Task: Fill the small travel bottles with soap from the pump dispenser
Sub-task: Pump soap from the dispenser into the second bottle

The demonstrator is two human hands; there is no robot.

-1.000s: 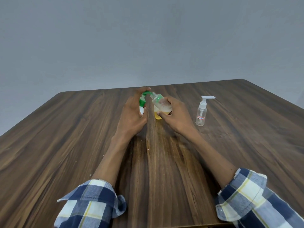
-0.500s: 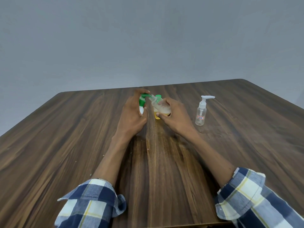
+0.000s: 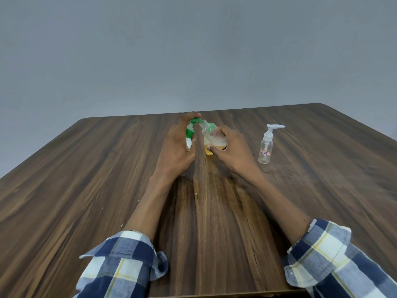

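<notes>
Centrally, toward the far side of the dark wood-grain table (image 3: 86,190): both hands meet over the work.

Left hand (image 3: 176,147) wraps the green-and-white plastic pump dispenser (image 3: 190,134), fingers curled over the green pump head from above, palm hiding most of the body. Grip closed on it; a sliver of white base shows beside the thumb.

Right hand (image 3: 232,151) holds a small clear plastic travel bottle (image 3: 212,136), cap off, tilted so its open neck leans toward the green spout. Thumb below, fingers behind, closed round the lower body. Neck and spout look touching or just apart; cannot tell which. Yellowish liquid sits low in the bottle, so filling appears under way, not finished.

Second clear plastic travel bottle with white pump top (image 3: 266,147) stands upright, well to the right of the right hand, red-edged label facing the camera. Looks empty.

Handling judgement: held bottle is light, thin-walled and likely to flex under a squeeze, so hold the body low and gently, leaving the neck free. Soap on fingers would make it slippery. Dispenser probably tips if pressed off-centre; press straight down with the palm bracing the body.

Plaid shirt cuffs (image 3: 129,254) rolled back, clear of the soap.
</notes>
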